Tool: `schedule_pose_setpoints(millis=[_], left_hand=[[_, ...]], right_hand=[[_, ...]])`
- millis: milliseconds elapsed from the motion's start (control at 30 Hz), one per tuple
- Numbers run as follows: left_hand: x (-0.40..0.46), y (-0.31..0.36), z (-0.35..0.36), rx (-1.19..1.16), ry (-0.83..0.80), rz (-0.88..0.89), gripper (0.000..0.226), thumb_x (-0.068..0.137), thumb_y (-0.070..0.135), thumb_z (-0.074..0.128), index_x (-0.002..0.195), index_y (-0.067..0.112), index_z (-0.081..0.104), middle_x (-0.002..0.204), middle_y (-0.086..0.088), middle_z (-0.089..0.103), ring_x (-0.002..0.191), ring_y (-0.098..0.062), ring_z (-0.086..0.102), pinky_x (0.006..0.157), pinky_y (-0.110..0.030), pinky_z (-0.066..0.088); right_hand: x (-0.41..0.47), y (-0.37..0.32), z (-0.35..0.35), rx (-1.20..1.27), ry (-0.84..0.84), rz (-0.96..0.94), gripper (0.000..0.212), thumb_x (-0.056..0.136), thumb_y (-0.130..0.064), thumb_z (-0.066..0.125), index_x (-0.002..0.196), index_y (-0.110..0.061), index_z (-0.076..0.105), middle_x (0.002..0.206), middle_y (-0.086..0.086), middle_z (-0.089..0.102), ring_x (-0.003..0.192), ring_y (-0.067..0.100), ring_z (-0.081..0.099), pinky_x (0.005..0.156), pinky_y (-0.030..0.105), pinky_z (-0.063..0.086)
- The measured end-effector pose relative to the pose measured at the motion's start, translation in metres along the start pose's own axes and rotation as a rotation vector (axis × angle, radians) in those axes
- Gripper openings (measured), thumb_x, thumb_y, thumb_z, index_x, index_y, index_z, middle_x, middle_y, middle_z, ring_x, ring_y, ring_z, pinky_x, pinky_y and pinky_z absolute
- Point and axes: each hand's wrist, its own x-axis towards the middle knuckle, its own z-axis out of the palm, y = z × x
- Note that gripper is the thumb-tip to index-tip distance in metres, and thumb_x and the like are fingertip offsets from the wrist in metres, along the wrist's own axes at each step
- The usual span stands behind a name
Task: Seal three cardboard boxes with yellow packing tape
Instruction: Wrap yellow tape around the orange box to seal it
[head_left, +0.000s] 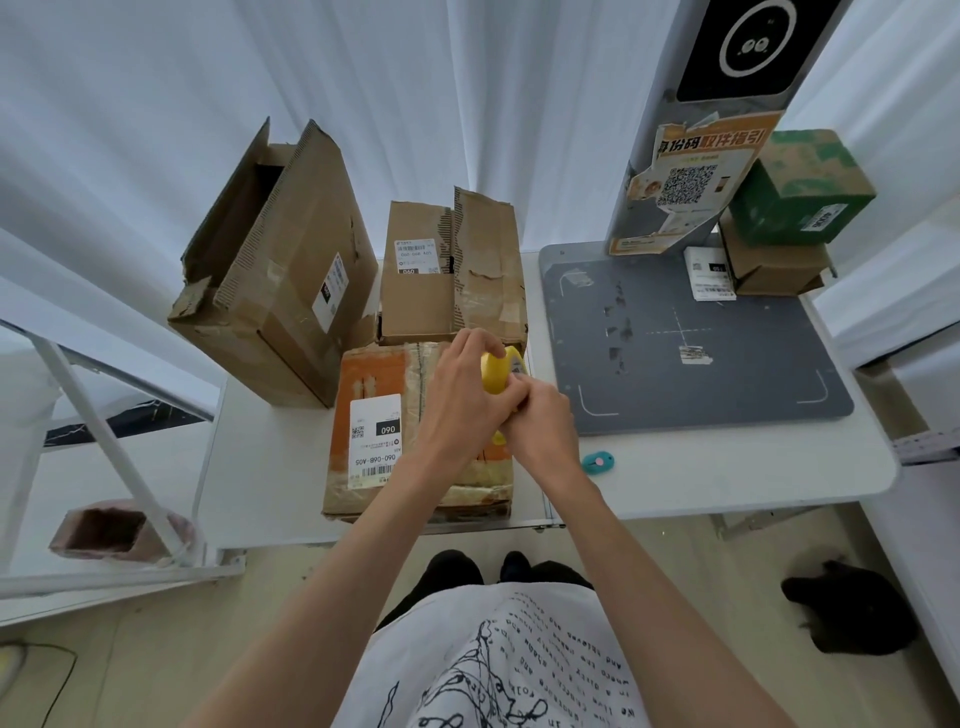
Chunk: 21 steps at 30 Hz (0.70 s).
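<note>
Yellow tape roll (496, 371) sits gripped in left hand (462, 395) fingers; right hand (540, 421) fingers pinch its edge

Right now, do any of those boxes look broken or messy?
Yes. The tall box at the back left leans over, its flaps open and one corner torn. The middle box has ragged, ripped flaps with peeling old tape. The orange box in front looks crumpled along its near edge.
</note>
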Motion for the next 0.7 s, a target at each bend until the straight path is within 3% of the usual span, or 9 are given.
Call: schedule_pose_setpoints(millis=[200, 367, 467, 700], left_hand=[[-0.004, -0.004, 0.001, 0.014, 0.011, -0.003, 0.022, 0.082, 0.019, 0.072, 0.098, 0.018, 0.056, 0.098, 0.011, 0.052, 0.093, -0.01, 0.048, 0.082, -0.001, 0.029], [-0.014, -0.006, 0.004, -0.018, 0.058, -0.025, 0.019, 0.083, 0.018, 0.073, 0.095, 0.018, 0.059, 0.098, 0.011, 0.055, 0.09, -0.002, 0.042, 0.082, -0.001, 0.029], [-0.016, -0.004, 0.004, -0.054, 0.072, -0.022, 0.017, 0.081, 0.017, 0.072, 0.092, 0.018, 0.059, 0.095, 0.013, 0.056, 0.09, -0.007, 0.049, 0.079, -0.009, 0.035], [-0.02, -0.002, 0.006, -0.031, 0.064, 0.013, 0.019, 0.08, 0.014, 0.073, 0.074, 0.015, 0.054, 0.101, 0.012, 0.059, 0.094, -0.013, 0.058, 0.078, -0.018, 0.044]], right_hand=[[-0.002, 0.002, 0.003, -0.004, -0.021, -0.004, 0.008, 0.098, -0.033, 0.064, 0.095, -0.026, 0.066, 0.08, -0.005, 0.066, 0.078, 0.021, 0.067, 0.073, 0.046, 0.06], [-0.006, 0.005, 0.007, -0.015, -0.036, 0.012, 0.003, 0.097, -0.024, 0.064, 0.095, -0.022, 0.065, 0.078, -0.006, 0.062, 0.078, 0.021, 0.064, 0.069, 0.037, 0.056], [-0.007, 0.006, 0.008, 0.001, -0.03, 0.011, 0.008, 0.097, -0.02, 0.065, 0.09, -0.023, 0.062, 0.079, -0.005, 0.062, 0.077, 0.021, 0.063, 0.065, 0.033, 0.05], [-0.009, 0.012, 0.01, 0.056, -0.004, 0.005, 0.009, 0.099, -0.021, 0.062, 0.092, -0.018, 0.066, 0.083, -0.003, 0.066, 0.08, 0.021, 0.065, 0.07, 0.04, 0.057]])
